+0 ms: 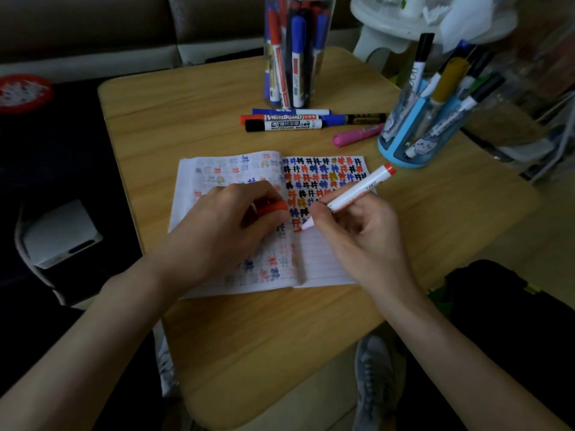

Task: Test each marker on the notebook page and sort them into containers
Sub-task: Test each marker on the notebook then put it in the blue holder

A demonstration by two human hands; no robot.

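Your right hand (357,237): fingers curled round an uncapped marker (354,189) with a white barrel and orange-red end, its tip on the right page of the open notebook (326,265) below rows of coloured hash marks.
Your left hand (224,225): just beside the right, pinching the orange-red cap (272,208), resting on the left page.
On the table (249,353) beyond: a black marker (283,125) printed "WHITEBOARD MARKER"; a red marker (280,117) printed "WHITEBOARD"; a pink marker (357,135).
A clear jar (298,51) and a blue holder (417,132), both holding markers.
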